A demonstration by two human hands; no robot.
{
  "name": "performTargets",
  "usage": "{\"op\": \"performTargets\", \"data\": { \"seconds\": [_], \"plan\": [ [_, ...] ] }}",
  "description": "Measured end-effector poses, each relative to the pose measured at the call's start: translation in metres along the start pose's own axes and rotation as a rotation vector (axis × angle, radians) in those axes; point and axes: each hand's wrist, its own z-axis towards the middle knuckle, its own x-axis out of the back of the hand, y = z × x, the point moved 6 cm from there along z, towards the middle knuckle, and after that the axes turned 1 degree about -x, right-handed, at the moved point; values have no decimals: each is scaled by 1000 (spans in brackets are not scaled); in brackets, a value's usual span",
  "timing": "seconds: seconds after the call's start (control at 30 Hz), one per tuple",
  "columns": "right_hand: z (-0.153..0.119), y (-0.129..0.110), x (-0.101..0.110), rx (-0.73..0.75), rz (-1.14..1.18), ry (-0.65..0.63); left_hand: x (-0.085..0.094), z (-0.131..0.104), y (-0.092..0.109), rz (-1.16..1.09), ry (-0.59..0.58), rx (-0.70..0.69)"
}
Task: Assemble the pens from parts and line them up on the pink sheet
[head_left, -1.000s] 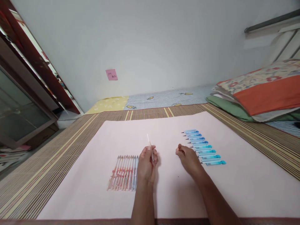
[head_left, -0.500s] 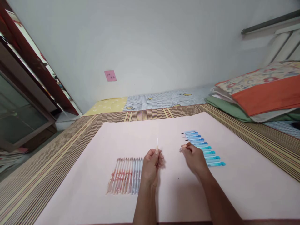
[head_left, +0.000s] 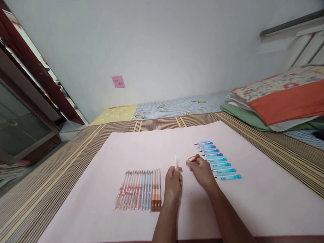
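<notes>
My left hand (head_left: 173, 180) is closed around a slim pale pen (head_left: 176, 162), whose blurred whitish end sticks up. Just to the right, my right hand (head_left: 199, 168) pinches a short brown and peach piece (head_left: 193, 157); it looks like a pen cap, but the fingers partly hide it. Left of my hands lies a tight row of pens: several with reddish patterns (head_left: 130, 190), several greyish-blue ones (head_left: 146, 190), and three peach pens with brown ends (head_left: 156, 190). Beyond my right hand, several blue and turquoise pens (head_left: 222, 165) with dark points lie spread in a slanting column.
A large pale pink sheet (head_left: 88, 195) covers much of the striped mat (head_left: 32, 182). Folded bedding (head_left: 286, 98) is piled at the right. Behind stands a pale wall with a pink note (head_left: 118, 81); a glass-fronted cabinet (head_left: 22, 118) is at the left.
My left hand has moved right and slightly down with the pale pen, uncovering the peach pens. My right hand has moved left, closer to it, and more of the brown piece shows.
</notes>
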Motion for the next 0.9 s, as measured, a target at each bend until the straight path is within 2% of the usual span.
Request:
{"op": "performTargets", "data": {
  "seconds": [0.07, 0.13, 0.23, 0.33, 0.5, 0.63, 0.7, 0.77, 0.9],
  "plan": [
    [0, 3, -4, -35, 34, -46, -3, 2, -8, 37, -6, -12],
    [1, 3, -4, 19, -12, -41, -4, 3, -11, 66, 3, -22],
    [2, -1, 0, 168, -249, 10, -3, 2, -9, 90, 13, -60],
    [4, 1, 3, 184, -384, 23, -3, 0, -5, 92, 14, -96],
    [5, -3, 11, 224, -418, 80, -5, 1, -4, 78, -10, -81],
    [3, -10, 11, 242, -373, -3, -6, 0, -5, 53, -27, -63],
    [1, -15, 14, 272, -341, 4, -5, 0, -5, 41, -17, -52],
    [0, -19, 16, 300, -390, 7, -3, 0, -6, 14, 10, -35],
    [4, -14, 19, 263, -447, -37, 2, 1, -6, -50, 43, -14]
  ]
}}
